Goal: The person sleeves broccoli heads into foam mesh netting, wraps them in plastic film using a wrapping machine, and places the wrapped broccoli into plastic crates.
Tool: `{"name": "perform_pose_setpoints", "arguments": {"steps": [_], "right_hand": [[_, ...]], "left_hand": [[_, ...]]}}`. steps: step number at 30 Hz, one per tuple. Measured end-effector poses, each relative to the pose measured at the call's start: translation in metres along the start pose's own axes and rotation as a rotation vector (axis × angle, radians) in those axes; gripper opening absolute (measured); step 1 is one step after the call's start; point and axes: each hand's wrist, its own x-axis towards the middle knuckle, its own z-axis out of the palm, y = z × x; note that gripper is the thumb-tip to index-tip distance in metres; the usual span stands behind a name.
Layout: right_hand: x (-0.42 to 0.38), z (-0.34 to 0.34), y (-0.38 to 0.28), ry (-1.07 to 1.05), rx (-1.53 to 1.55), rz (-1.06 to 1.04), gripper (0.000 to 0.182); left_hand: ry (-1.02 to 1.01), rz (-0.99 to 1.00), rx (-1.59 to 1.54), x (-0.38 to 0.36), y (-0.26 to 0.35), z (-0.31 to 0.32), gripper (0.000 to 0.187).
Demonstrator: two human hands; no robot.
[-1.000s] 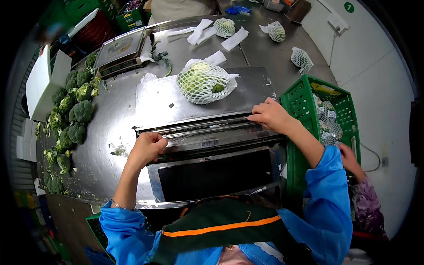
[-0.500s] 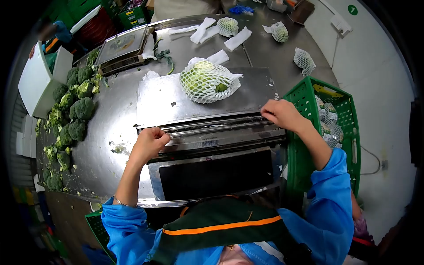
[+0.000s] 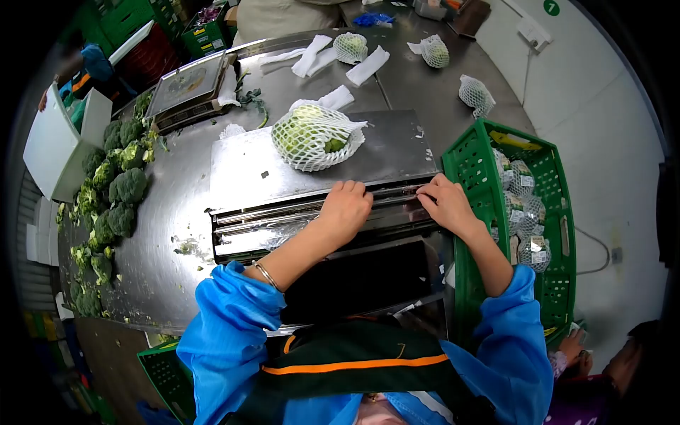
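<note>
Broccoli heads (image 3: 127, 185) line the left edge of the surface (image 3: 163, 273); I see scrap-strewn steel from there to the slotted metal unit (image 3: 237, 242). Past its far edge, a netted vegetable (image 3: 308, 138) lies on a metal plate (image 3: 237, 166). The left hand (image 3: 346, 210) is over the unit's middle, fingers curled; the right hand (image 3: 446, 203) is at its right end, fingers bent. I can't tell whether either clamps film. By the surface's right edge, a green crate (image 3: 469, 159) holds netted packs (image 3: 533, 256), labels unreadable. The wall sign (image 3: 552, 8) reads "1".

My camera has me in a produce packing room: broccoli heads (image 3: 127, 185) line the left of the steel tabletop (image 3: 166, 212), a weighing scale (image 3: 188, 79) sits beyond, a film-wrapping unit (image 3: 276, 218) lies near, labelled netted packs (image 3: 530, 212) fill a right-hand green crate (image 3: 466, 157), and stacked crates (image 3: 134, 28) stand far left.
</note>
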Motion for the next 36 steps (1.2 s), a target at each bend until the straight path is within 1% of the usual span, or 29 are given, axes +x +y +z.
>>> {"name": "perform_pose_setpoints", "arguments": {"steps": [1,3,7,10,13,16,18,19,22,25,27,28,30,31,32,34,35,36], "right_hand": [[-0.002,0.002,0.002,0.018,0.005,-0.017,0.014],[-0.003,0.005,0.006,0.057,0.015,-0.051,0.014],[0.002,0.006,0.005,-0.008,0.065,0.017,0.013],[0.004,0.004,0.004,-0.024,0.04,-0.008,0.012],[0.006,0.006,0.006,-0.01,0.029,-0.043,0.013],[0.007,0.003,0.004,-0.039,0.059,-0.045,0.013],[0.013,-0.001,-0.005,-0.084,0.106,-0.031,0.012],[0.014,0.001,-0.007,-0.052,0.094,-0.085,0.012],[0.02,0.013,-0.009,0.032,0.052,-0.232,0.011],[0.027,0.018,-0.01,0.077,-0.013,-0.339,0.01],[0.03,0.02,-0.012,0.083,-0.077,-0.402,0.009],[0.026,0.017,-0.016,0.127,-0.029,-0.389,0.008],[0.011,-0.008,-0.031,0.216,0.061,-0.373,0.006],[-0.001,-0.021,-0.038,0.131,0.039,-0.384,0.006],[-0.01,-0.019,-0.037,0.089,0.119,-0.34,0.006],[-0.021,-0.015,-0.033,0.027,0.28,-0.255,0.007],[-0.022,-0.016,-0.033,0.005,0.328,-0.199,0.007],[-0.022,-0.017,-0.032,-0.021,0.373,-0.145,0.008]], "left_hand": [[-0.023,0.018,0.017,0.002,0.001,0.004,0.014],[-0.049,-0.007,-0.019,0.006,0.001,0.005,0.009],[-0.133,-0.031,-0.044,0.015,-0.004,0.006,0.006],[0.005,0.058,0.063,0.014,0.004,0.002,0.008],[0.118,-0.018,-0.109,0.01,0.002,-0.002,0.014],[0.16,-0.006,-0.242,0.004,0.003,-0.002,0.014],[0.188,-0.014,-0.295,0.004,0.006,-0.003,0.01],[0.203,-0.019,-0.322,0.005,0.006,-0.003,0.007],[0.192,-0.011,-0.328,0.003,0.004,-0.004,0.008],[0.16,-0.029,-0.35,0.004,0.005,-0.006,0.014],[0.209,-0.038,-0.359,0.002,0.008,-0.007,0.009],[0.233,-0.043,-0.362,0.0,0.009,-0.009,0.006],[0.242,-0.045,-0.368,-0.01,0.009,-0.022,0.007],[0.242,-0.026,-0.37,-0.017,0.007,-0.026,0.009],[0.181,-0.015,-0.404,-0.027,0.005,-0.037,0.015],[0.255,-0.05,-0.421,-0.046,-0.009,-0.049,0.024],[0.234,-0.158,-0.354,-0.06,-0.021,-0.057,0.034],[0.182,-0.283,-0.368,-0.074,-0.036,-0.065,0.035]]}}
